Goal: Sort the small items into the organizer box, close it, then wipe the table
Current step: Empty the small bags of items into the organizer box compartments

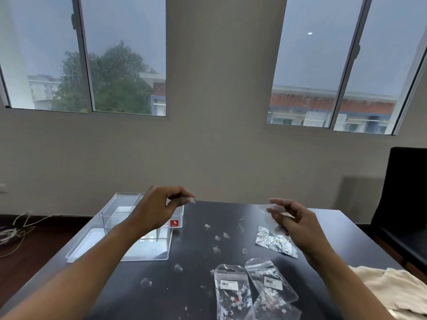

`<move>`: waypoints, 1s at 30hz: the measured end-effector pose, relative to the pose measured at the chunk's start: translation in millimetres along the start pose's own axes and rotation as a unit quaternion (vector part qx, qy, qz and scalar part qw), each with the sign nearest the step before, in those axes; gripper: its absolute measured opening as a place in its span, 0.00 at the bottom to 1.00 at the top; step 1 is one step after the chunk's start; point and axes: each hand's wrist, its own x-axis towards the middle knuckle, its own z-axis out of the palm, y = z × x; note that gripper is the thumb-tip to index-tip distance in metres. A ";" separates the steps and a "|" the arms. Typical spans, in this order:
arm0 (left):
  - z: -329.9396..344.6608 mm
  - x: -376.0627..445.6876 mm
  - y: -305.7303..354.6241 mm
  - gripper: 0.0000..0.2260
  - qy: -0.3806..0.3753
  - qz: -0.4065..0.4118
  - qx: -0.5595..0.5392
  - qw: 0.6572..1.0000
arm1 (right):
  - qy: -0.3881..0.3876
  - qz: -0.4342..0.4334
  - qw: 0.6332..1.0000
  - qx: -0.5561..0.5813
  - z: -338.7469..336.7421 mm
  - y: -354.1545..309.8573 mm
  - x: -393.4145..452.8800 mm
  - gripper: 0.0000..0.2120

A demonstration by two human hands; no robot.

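A clear organizer box point(115, 213) stands open at the table's back left, its flat lid point(147, 248) lying in front of it. My left hand point(157, 209) hovers over the box, pinching a small clear item point(188, 200) between thumb and fingers. My right hand point(298, 225) is raised at the right, holding a small clear plastic bag point(269, 207). Several small clear items point(217, 237) lie scattered on the dark table point(191, 294). A packet of silvery pieces point(275, 242) lies under my right hand. Three clear packets point(233, 294) lie near the front.
A cream cloth point(388, 289) is bunched at the table's front right edge. A black chair point(406, 199) stands to the right. Loose cables point(16, 229) lie on the floor at the left. The wall with two windows is just behind the table.
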 end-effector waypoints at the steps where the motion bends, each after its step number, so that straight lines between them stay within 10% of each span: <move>1: -1.7 -1.4 -4.0 0.06 0.019 -0.008 -0.007 1.000 | -0.011 -0.016 1.000 -0.008 4.6 0.2 -2.5 0.13; 9: -21.0 -1.4 -28.1 0.03 0.171 -0.043 -0.043 0.983 | -0.058 -0.081 0.991 -0.085 52.4 -28.3 -6.5 0.03; 21: -34.5 -11.6 -70.6 0.02 0.151 -0.126 0.086 0.977 | -0.202 0.094 0.972 -0.068 151.4 -56.2 58.7 0.10; 30: -27.1 -11.2 -81.7 0.03 0.117 -0.190 0.096 0.970 | -0.174 0.108 0.975 -0.089 213.1 -37.3 80.4 0.21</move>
